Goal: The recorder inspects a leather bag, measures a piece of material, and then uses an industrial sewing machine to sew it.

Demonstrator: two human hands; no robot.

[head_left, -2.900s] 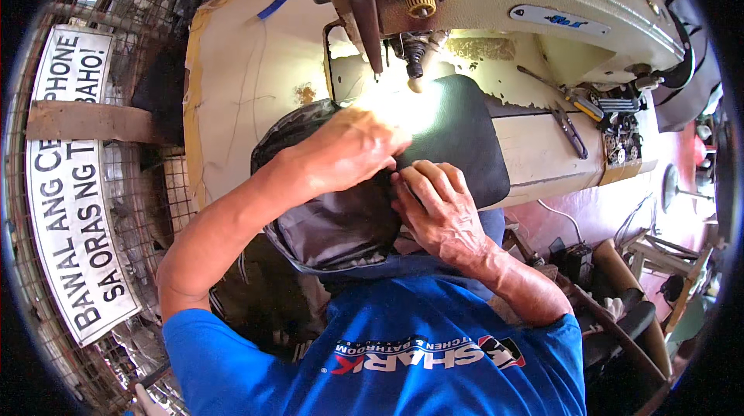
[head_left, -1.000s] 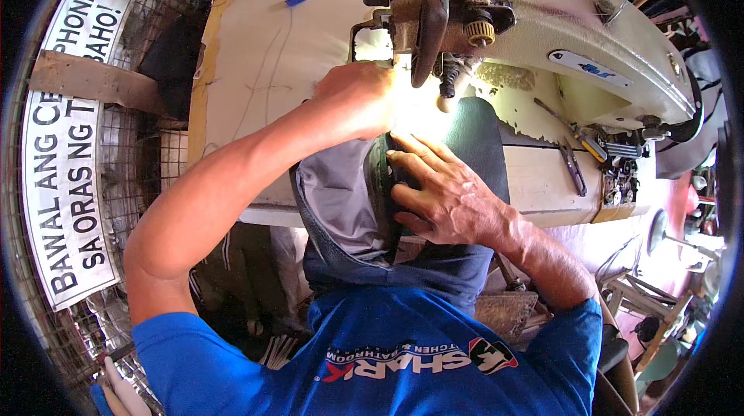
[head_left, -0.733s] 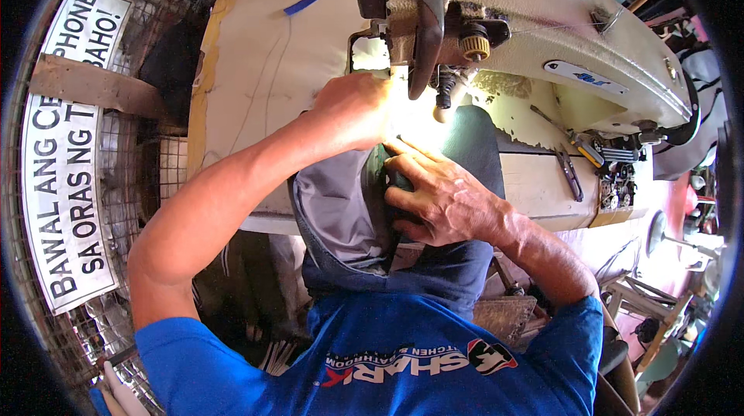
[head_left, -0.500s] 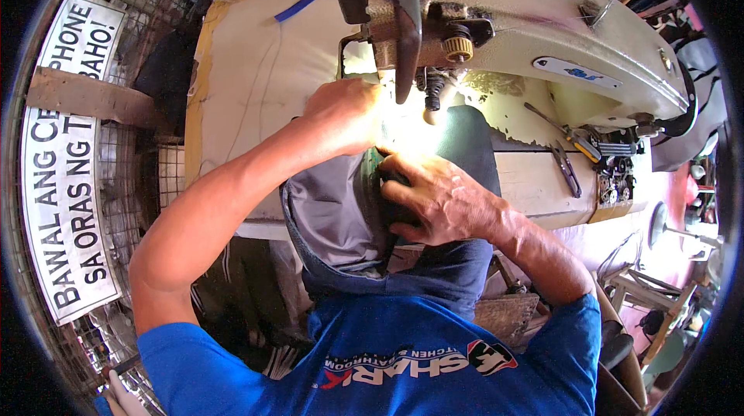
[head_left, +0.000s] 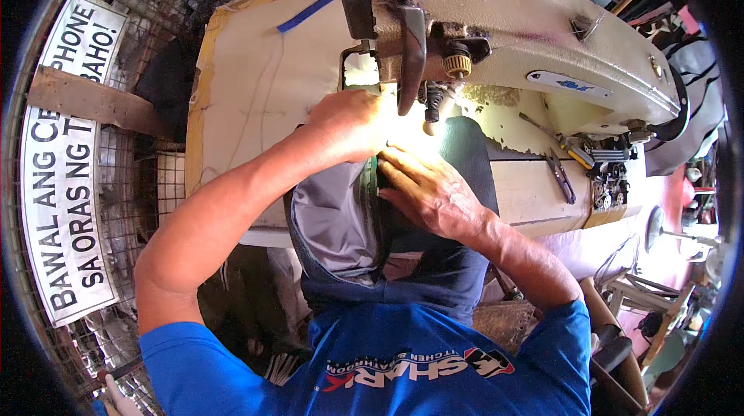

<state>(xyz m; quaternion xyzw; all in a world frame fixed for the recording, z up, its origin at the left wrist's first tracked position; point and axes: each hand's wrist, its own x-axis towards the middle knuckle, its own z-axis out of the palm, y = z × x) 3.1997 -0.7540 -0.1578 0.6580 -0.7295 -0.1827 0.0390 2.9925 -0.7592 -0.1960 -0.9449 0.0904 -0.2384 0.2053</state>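
At the sewing machine's lit needle area, my left hand is closed at the upper edge of a dark cloth piece with grey lining. Glare washes out its fingertips. Just to the right, my right hand lies on the dark part of the cloth, its fingers stretched forward and close together. Between the hands runs a narrow green-edged strip. The cloth hangs over the table's front edge toward my lap. Bright light hides the needle and presser foot.
A pale worktable with a blue strip spreads left of the machine. Toward the right lie a yellow-and-black screwdriver, a dark snipping tool and a tray of bobbins. Wire mesh stands on the left.
My right hand's fingers have straightened from a curled grasp and lie flatter on the cloth. My left hand stays closed near the needle. The view has shifted slightly.
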